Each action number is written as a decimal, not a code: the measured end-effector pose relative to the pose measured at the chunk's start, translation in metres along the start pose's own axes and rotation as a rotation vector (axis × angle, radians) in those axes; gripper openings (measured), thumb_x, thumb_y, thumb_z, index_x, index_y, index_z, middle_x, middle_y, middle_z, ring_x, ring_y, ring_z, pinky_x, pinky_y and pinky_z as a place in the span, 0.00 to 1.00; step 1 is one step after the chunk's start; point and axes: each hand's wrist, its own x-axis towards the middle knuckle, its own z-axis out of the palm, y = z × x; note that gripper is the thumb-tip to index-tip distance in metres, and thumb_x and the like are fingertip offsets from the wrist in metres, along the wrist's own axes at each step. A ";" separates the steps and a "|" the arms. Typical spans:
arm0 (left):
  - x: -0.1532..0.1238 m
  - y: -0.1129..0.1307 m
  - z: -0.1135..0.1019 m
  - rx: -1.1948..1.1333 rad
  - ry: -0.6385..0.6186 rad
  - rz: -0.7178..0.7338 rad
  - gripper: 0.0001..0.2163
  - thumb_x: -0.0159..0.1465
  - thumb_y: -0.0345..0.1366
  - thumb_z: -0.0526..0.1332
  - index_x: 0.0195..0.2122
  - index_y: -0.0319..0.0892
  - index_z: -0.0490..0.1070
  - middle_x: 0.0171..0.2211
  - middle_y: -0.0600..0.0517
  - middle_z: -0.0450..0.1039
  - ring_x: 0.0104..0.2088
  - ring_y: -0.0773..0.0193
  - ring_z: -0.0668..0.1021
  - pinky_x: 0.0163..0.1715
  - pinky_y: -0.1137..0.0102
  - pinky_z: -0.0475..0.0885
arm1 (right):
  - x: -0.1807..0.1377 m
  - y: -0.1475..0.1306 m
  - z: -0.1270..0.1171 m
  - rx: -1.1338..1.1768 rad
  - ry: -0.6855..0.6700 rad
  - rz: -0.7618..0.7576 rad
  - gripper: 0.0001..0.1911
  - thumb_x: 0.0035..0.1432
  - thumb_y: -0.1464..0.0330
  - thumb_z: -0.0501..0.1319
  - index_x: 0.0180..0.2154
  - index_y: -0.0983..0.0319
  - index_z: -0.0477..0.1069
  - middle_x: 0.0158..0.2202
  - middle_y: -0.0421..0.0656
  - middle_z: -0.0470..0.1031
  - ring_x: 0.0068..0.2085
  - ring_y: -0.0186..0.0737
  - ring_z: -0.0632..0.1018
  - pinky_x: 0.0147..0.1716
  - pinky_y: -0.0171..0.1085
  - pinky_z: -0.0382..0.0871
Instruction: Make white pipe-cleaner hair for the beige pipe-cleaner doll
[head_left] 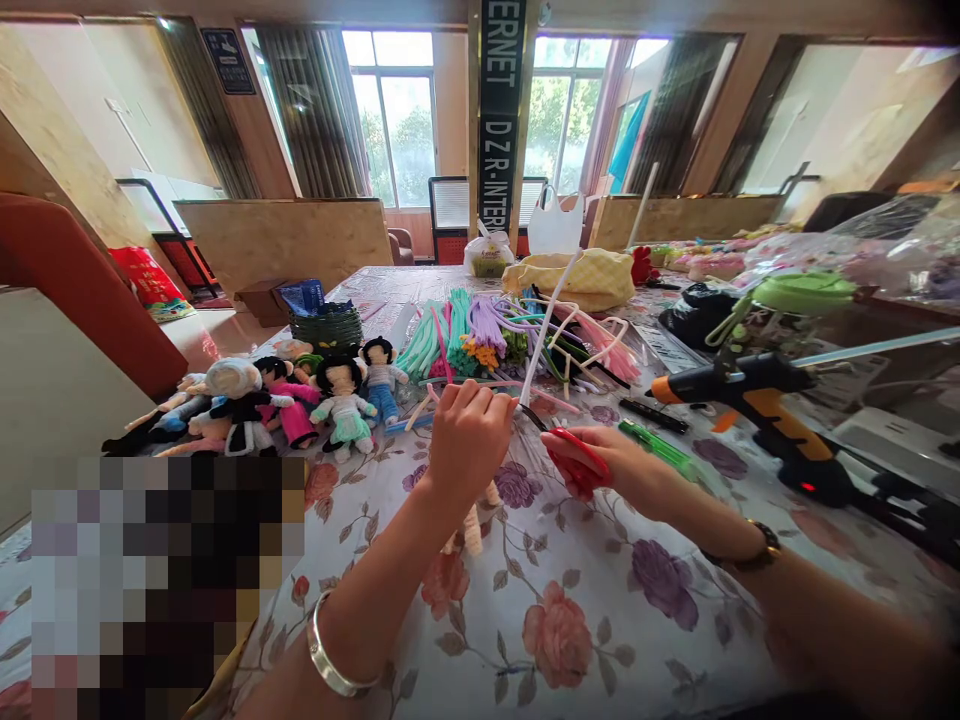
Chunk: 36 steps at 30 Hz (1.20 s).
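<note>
My left hand (pixel 466 440) is closed around a small peach fuzzy figure part (pixel 472 527), whose ends hang below the fist. A long white pipe cleaner (pixel 547 325) rises from beside its fingers, tilted up to the right. In my right hand (pixel 634 465) is a pair of red-handled scissors (pixel 577 462), with the fingers wrapped on the handles. Their dark blades reach the base of the white pipe cleaner, near the left fingertips. Whether the blades are parted cannot be made out. My left fingers hide most of the peach piece.
Several pipe-cleaner dolls (pixel 341 405) stand at the left. Bundles of coloured pipe cleaners (pixel 480 330) lie ahead. On the right are a glue gun (pixel 772 400) with a lit red light, a green-lidded jar (pixel 799 295) and a green tool (pixel 656 447). A flowered cloth (pixel 555 640) covers the table.
</note>
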 end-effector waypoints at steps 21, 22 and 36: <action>0.005 0.004 -0.001 -0.449 -0.160 -0.420 0.05 0.58 0.38 0.64 0.31 0.42 0.74 0.31 0.52 0.78 0.35 0.62 0.76 0.41 0.66 0.67 | 0.004 0.011 -0.004 -0.255 0.175 -0.059 0.25 0.49 0.46 0.60 0.26 0.62 0.64 0.15 0.37 0.67 0.18 0.32 0.68 0.18 0.32 0.59; 0.007 0.004 -0.001 -0.519 -0.194 -0.481 0.06 0.56 0.37 0.66 0.33 0.42 0.74 0.31 0.53 0.78 0.35 0.62 0.77 0.40 0.67 0.68 | 0.004 0.011 -0.004 -0.271 0.180 -0.060 0.25 0.49 0.45 0.59 0.27 0.62 0.64 0.15 0.38 0.67 0.18 0.32 0.68 0.18 0.32 0.59; 0.008 -0.006 0.003 -1.272 -0.367 -0.860 0.26 0.49 0.26 0.67 0.49 0.43 0.61 0.47 0.45 0.71 0.32 0.68 0.78 0.40 0.66 0.74 | 0.003 0.009 -0.002 -0.352 0.190 -0.095 0.25 0.50 0.44 0.57 0.27 0.61 0.64 0.16 0.38 0.67 0.19 0.33 0.68 0.19 0.32 0.58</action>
